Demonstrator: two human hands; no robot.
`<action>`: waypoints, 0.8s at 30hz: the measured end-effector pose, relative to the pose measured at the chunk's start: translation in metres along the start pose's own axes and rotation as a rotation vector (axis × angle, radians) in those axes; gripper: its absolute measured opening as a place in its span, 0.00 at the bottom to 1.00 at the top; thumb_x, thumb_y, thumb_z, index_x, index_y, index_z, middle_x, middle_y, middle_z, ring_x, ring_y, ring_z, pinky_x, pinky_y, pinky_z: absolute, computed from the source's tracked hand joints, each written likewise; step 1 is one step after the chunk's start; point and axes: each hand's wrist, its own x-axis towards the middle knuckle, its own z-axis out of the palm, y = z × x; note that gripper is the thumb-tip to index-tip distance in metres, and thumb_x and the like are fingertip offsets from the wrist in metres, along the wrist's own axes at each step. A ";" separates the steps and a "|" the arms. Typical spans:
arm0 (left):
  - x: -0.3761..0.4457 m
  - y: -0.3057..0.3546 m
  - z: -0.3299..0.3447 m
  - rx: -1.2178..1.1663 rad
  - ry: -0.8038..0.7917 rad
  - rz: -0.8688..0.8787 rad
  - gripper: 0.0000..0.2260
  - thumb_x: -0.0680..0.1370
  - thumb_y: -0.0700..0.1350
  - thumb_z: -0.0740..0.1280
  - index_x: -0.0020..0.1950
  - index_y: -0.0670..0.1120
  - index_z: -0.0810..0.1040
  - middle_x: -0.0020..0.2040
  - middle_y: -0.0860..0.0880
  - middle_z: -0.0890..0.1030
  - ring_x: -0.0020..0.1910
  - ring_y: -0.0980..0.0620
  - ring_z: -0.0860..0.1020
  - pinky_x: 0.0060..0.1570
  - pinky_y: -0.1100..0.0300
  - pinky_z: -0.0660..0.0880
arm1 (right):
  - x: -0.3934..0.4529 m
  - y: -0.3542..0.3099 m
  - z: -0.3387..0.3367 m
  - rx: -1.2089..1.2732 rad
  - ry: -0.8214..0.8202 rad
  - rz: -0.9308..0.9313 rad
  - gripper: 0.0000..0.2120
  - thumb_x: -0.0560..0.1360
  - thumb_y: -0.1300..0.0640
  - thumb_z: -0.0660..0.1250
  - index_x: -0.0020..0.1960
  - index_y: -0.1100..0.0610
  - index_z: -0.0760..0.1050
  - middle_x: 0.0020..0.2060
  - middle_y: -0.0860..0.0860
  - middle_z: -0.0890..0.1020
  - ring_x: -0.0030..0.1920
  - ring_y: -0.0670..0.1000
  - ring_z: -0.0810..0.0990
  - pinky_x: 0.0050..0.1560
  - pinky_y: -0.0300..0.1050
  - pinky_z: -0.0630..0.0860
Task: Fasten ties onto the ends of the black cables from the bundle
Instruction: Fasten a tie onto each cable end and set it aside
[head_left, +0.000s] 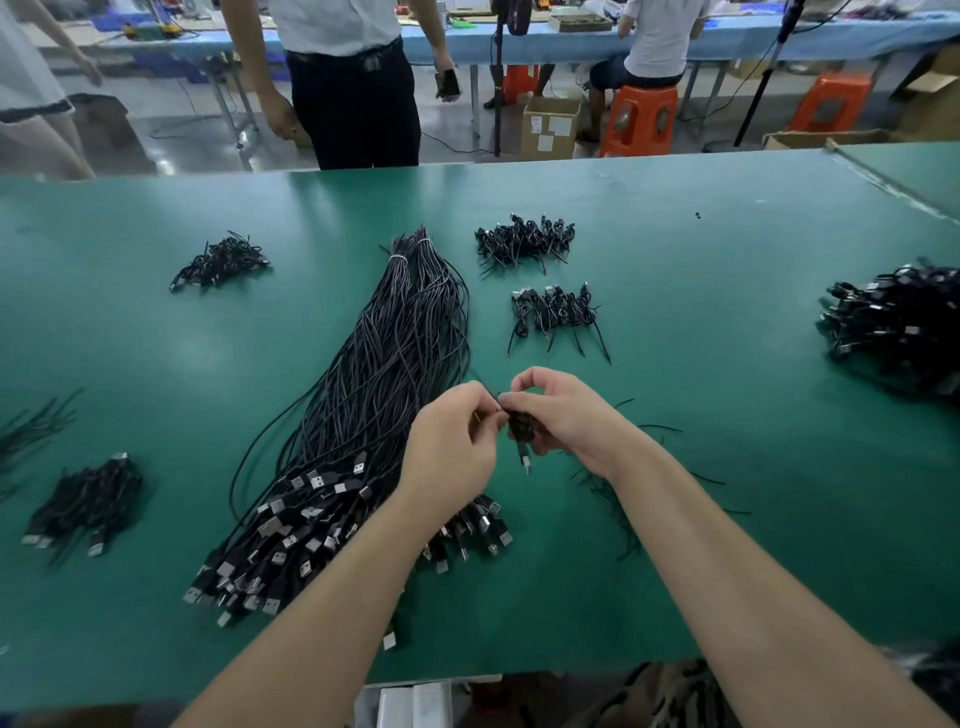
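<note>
Two hands meet above green table (675, 260): right hand (563, 415) grips coiled black cable (521, 428), left hand (452, 447) pinches tie end beside it. Long cable bundle (384, 364) lies just left.

Bare worktop (701, 312) lies open between the far-middle coiled piles (524, 241) and the right-edge heap (898, 325). The long cable bundle (363, 415) blocks the middle; loose ties (623, 499) litter the near edge right of it.
</note>
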 end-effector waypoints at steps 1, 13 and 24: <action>-0.001 0.002 -0.001 0.155 0.033 0.148 0.08 0.76 0.36 0.72 0.40 0.44 0.76 0.34 0.53 0.74 0.30 0.51 0.70 0.35 0.60 0.64 | 0.001 0.000 0.000 0.025 -0.003 0.038 0.05 0.78 0.58 0.69 0.45 0.54 0.74 0.35 0.54 0.76 0.28 0.49 0.68 0.27 0.40 0.67; 0.009 -0.015 -0.011 -0.622 -0.142 -0.559 0.12 0.79 0.38 0.70 0.36 0.47 0.79 0.28 0.47 0.76 0.27 0.51 0.72 0.39 0.54 0.68 | -0.004 0.005 -0.003 -0.245 -0.064 -0.228 0.10 0.76 0.59 0.73 0.53 0.46 0.84 0.50 0.47 0.82 0.42 0.46 0.78 0.40 0.39 0.77; 0.001 -0.016 -0.007 0.395 0.087 0.402 0.11 0.72 0.29 0.71 0.38 0.44 0.76 0.35 0.51 0.75 0.29 0.47 0.67 0.37 0.58 0.65 | -0.002 0.001 0.003 -0.066 -0.069 0.011 0.15 0.81 0.51 0.67 0.46 0.61 0.86 0.34 0.53 0.84 0.32 0.49 0.75 0.36 0.41 0.77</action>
